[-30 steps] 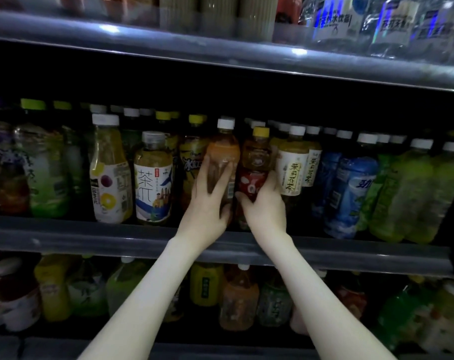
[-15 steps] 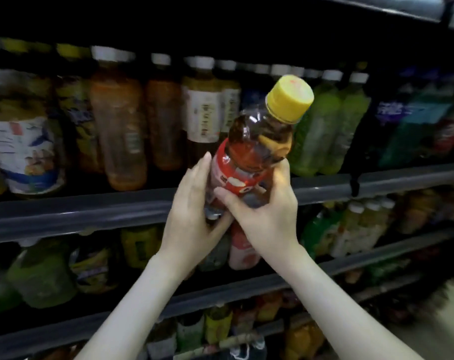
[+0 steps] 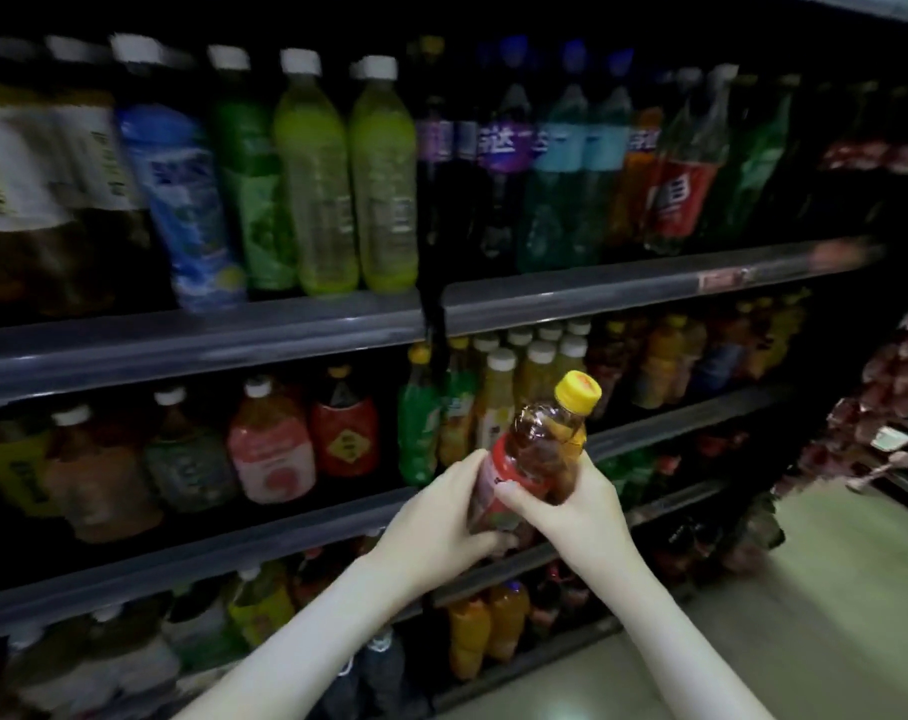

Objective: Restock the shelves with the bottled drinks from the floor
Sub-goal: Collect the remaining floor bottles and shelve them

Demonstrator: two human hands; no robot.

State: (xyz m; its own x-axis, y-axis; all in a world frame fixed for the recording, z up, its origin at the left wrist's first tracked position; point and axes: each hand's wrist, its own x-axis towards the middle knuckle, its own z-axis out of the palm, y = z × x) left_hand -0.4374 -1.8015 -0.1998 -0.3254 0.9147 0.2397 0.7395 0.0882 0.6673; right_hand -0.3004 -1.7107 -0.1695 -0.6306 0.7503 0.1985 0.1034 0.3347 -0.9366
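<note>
Left hand [image 3: 436, 522] curls its fingers round the lower part of the amber tea bottle [image 3: 540, 454], and the right hand [image 3: 581, 506] grips the same bottle from the other side, thumb laid across its red label. Both are closed on it. The bottle is off the shelves, held in the air in front of them and tilted with its top toward the upper right

Behind it, the shelving unit [image 3: 233, 340] fills most of the view, its grey rails running down to the right, every tier packed with drinks. Pale floor [image 3: 831, 615] shows at the lower right, beside the foot of the shelves

On the top visible tier stand two tall yellow-green bottles [image 3: 384, 184] side by side, a blue-labelled bottle [image 3: 192, 200] near them on the left, and dark soda bottles [image 3: 503, 163] with purple and blue bands on the right. One tier down sit a pink-labelled bottle [image 3: 272, 449] and, just beside it, a red-labelled bottle [image 3: 345, 439]. Farther right is a cluster of white-capped yellow drinks [image 3: 537, 366], directly behind the held bottle. On a lower tier, orange bottles [image 3: 488, 626] stand under the forearms

Smallest of all, the yellow cap [image 3: 578, 392] is screwed onto the held bottle's neck, above both hands
</note>
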